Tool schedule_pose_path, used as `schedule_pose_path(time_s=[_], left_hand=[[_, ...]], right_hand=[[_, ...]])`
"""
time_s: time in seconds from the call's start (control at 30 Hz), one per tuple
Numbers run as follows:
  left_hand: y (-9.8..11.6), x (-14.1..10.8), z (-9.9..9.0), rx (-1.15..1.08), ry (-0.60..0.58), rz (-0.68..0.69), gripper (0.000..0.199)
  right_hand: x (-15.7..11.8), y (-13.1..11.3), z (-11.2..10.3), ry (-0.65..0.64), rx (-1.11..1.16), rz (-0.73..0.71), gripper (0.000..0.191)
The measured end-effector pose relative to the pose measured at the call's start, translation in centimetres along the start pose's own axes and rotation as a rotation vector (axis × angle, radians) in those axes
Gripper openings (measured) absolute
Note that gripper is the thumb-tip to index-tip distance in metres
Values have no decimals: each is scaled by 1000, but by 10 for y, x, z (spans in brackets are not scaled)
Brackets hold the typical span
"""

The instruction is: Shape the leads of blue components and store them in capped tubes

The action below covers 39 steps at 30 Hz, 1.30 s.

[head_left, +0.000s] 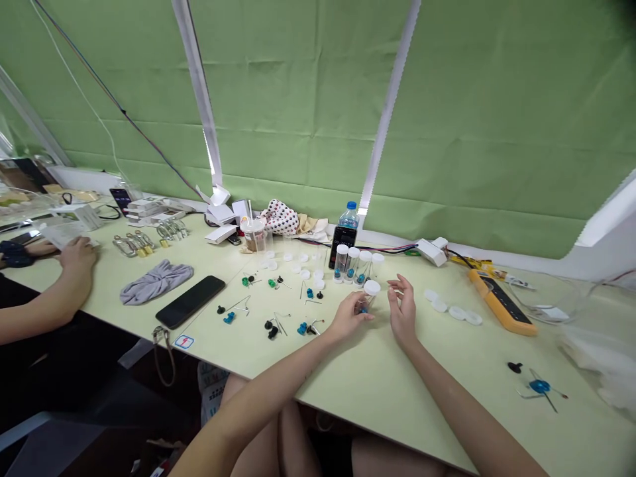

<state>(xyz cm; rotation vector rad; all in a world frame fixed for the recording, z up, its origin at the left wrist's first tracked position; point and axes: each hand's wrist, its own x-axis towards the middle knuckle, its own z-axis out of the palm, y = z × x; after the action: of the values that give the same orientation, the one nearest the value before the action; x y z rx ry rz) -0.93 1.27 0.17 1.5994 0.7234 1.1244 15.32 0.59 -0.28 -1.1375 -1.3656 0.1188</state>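
Left grip (pixel 350 317) is clamped on a clear plastic vial (pixel 366 303) with a white cap and blue parts inside. Right grip (pixel 402 311) stands open, empty, just beside it. Capped vials (pixel 352 265) stand beyond both grips, and loose blue and black components (pixel 302 328) lie leftward on the surface (pixel 377 384).

Capped vials (pixel 352 264) — just past left hand (pixel 349 317)

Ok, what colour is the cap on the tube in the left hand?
White: the head view shows the cap plainly, above the left hand.
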Motion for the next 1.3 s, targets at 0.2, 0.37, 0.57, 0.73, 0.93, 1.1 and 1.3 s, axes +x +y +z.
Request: schedule_pose_path(time_s=[0.2,0.37,0.57,0.73,0.93,1.1,1.3], left_hand=[[-8,0,-2,148,157,0,61],[-8,1,-7,166,194,-123,58],[-15,2,-5,271,197,-116,45],[-15,4,-4,339,159,-131,34],[-10,4,-4,418,130,-130,30],[-4,0,-2,434,164,-25,42],[9,-9,-2,399,227,133,63]], right_hand=[[31,50,25,-129,-82,53,73],[38,64,36,-257,-99,94,52],[34,76,1,-186,-194,196,43],[29,60,-27,-126,-285,212,56],[0,-18,-13,-89,-291,20,46],[-9,-37,15,-469,-226,93,29],[24,1,35,-199,-319,199,37]])
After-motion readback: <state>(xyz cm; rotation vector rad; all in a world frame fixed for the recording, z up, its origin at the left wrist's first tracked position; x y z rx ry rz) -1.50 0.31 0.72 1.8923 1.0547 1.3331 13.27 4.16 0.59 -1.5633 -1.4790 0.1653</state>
